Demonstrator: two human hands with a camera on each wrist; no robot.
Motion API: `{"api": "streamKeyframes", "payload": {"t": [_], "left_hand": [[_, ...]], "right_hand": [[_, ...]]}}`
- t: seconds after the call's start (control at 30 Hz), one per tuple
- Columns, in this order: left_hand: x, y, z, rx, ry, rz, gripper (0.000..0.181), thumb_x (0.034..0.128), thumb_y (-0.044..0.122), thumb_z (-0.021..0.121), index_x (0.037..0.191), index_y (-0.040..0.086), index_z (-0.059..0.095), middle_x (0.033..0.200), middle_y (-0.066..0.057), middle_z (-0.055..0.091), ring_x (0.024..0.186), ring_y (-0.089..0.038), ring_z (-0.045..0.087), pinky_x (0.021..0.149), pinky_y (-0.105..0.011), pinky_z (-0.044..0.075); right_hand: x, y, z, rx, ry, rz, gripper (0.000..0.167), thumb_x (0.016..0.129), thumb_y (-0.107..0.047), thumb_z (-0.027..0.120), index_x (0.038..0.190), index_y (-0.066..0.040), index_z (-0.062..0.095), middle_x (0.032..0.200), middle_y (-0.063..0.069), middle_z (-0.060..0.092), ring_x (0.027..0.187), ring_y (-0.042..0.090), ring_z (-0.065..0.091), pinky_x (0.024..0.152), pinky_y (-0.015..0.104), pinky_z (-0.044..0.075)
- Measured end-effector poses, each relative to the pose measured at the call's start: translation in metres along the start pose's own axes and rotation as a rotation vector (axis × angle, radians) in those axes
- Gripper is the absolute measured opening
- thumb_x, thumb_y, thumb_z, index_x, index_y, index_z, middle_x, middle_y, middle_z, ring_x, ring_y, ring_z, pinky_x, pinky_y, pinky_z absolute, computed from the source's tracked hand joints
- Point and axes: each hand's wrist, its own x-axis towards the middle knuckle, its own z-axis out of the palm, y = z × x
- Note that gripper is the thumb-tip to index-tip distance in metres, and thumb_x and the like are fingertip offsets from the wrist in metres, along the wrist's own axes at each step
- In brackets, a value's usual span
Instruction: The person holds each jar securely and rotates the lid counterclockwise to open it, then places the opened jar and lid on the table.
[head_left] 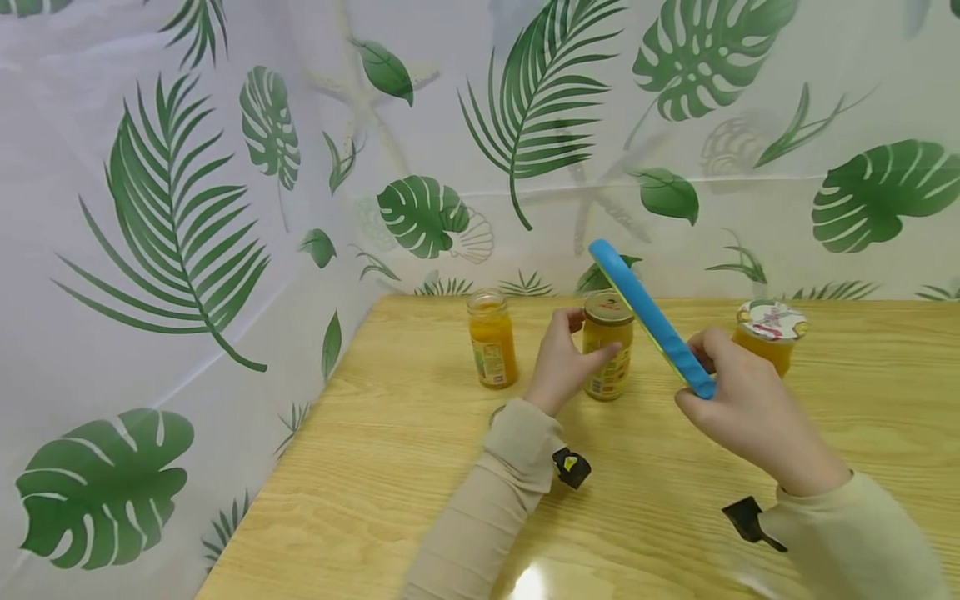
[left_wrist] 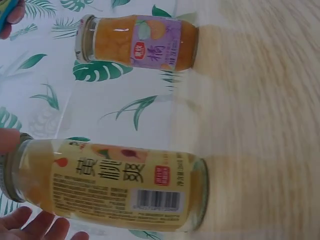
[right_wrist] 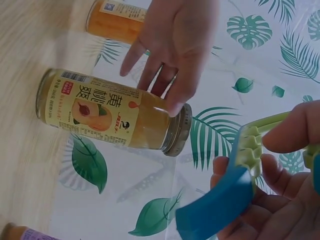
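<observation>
A jar of yellow contents with a metal lid [head_left: 606,354] [left_wrist: 125,185] [right_wrist: 100,110] stands upright on the wooden table. My left hand [head_left: 566,358] [right_wrist: 175,45] is around its upper part, thumb by the lid and neck, other fingers loosely extended beside it; firm contact cannot be told. My right hand [head_left: 757,408] [right_wrist: 285,200] pinches a blue and green toothed tool [head_left: 652,321] [right_wrist: 215,205] by its lower end, raised and tilted up to the left, apart from the jar.
To the left stands a lidless jar with orange contents [head_left: 492,346] [right_wrist: 115,22]. At the right, behind my right hand, is a jar with a patterned lid [head_left: 771,325] [left_wrist: 140,42]. A small round item [head_left: 495,414] lies partly behind my left sleeve. Leaf-printed cloth [head_left: 450,150] backs the table.
</observation>
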Motion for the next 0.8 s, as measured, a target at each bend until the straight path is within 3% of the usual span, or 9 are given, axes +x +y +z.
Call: {"api": "streamKeyframes", "payload": {"t": [0.2, 0.47, 0.8], "left_hand": [[0.004, -0.009, 0.003, 0.001, -0.046, -0.054, 0.074, 0.0734, 0.031, 0.072, 0.131, 0.01, 0.032, 0.132, -0.007, 0.04, 0.12, -0.018, 0.037, 0.098, -0.032, 0.031], [0.007, -0.013, 0.004, -0.04, -0.09, -0.04, 0.072, 0.0733, 0.03, 0.072, 0.131, 0.014, 0.032, 0.123, -0.002, 0.046, 0.109, -0.014, 0.044, 0.091, -0.034, 0.037], [0.009, -0.014, 0.004, 0.016, -0.115, -0.023, 0.07, 0.0723, 0.029, 0.073, 0.129, 0.008, 0.038, 0.123, -0.005, 0.04, 0.109, -0.017, 0.042, 0.089, -0.031, 0.039]], "right_hand": [[0.002, 0.002, 0.002, 0.003, -0.01, 0.015, 0.034, 0.073, -0.003, 0.06, 0.103, 0.003, 0.045, 0.088, 0.017, 0.055, 0.065, 0.023, 0.05, 0.054, 0.033, 0.039], [0.003, 0.004, 0.004, -0.001, -0.007, 0.012, 0.033, 0.073, -0.003, 0.06, 0.101, 0.002, 0.045, 0.086, 0.016, 0.055, 0.064, 0.022, 0.049, 0.053, 0.033, 0.039], [0.003, 0.008, 0.003, -0.009, 0.033, 0.0, 0.033, 0.072, -0.001, 0.059, 0.1, 0.005, 0.044, 0.086, 0.018, 0.055, 0.063, 0.023, 0.049, 0.054, 0.033, 0.039]]}}
